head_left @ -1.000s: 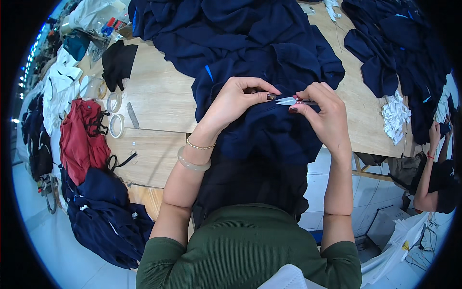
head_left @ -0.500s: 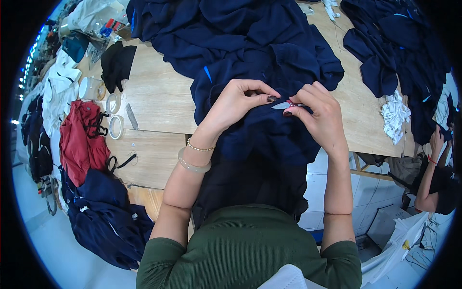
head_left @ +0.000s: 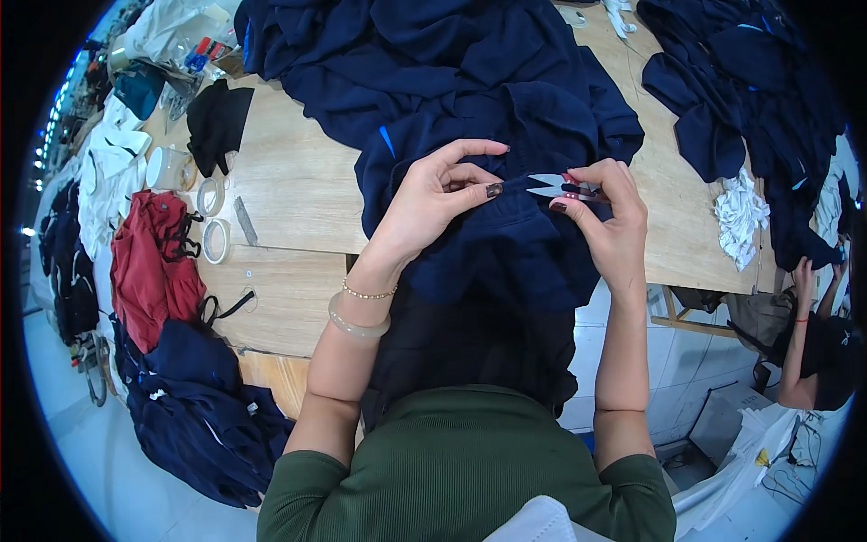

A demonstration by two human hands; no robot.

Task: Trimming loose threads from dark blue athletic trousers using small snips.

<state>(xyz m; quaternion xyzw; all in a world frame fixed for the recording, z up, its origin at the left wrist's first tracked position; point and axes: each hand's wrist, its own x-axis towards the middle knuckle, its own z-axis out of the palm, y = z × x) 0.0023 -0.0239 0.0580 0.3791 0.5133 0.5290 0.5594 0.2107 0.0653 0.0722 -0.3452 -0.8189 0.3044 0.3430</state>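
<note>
My right hand grips a pair of thread snips with red on the handle, thumb below and fingers above. The blades point left and stand apart over a navy garment. Just left of the tips, my left hand pinches the garment's cloth between thumb and bent fingers, its index finger raised and stretched out. The garment hangs over the table edge toward my lap, and its far part runs into a large navy heap. Any thread at the blades is too small to make out.
On the wooden table at left lie two tape rolls, a metal strip, black cloth and a red garment. More navy clothes lie nearer. At right are white cloth and a co-worker's hands.
The snips have drawn back right and their blades have spread. My right hand moved slightly right and lower. My left index finger lifted off the cloth.
</note>
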